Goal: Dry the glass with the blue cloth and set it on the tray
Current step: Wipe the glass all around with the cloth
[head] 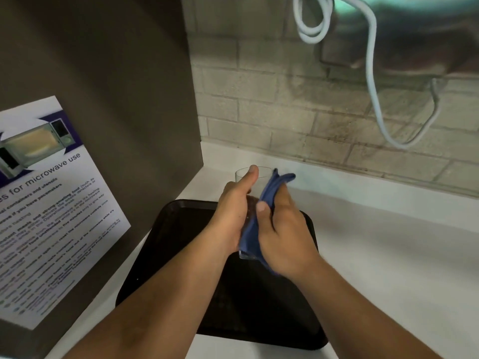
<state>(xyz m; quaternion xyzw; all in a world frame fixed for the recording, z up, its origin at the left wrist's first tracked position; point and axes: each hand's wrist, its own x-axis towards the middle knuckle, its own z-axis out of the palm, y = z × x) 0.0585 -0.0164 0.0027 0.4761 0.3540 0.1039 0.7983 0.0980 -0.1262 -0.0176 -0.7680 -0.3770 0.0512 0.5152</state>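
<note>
Now: glass (252, 177) upright, gripped by left hand (233, 216), right hand (282, 234) pressing cloth (269, 190) at its three o'clock; tray (181, 229) directly beneath.

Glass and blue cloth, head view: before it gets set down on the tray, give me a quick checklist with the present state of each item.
1. Left hand grips the glass: ok, thumb reaches the rim.
2. Right hand presses the blue cloth on the glass: ok.
3. Glass fully dry: cannot tell; the cloth covers much of it.
4. Tray below the hands has bare room: ok.
5. Glass clear of the tray: ok, held above it.
6. White cable away from the hands: ok, hangs by the wall.
</note>
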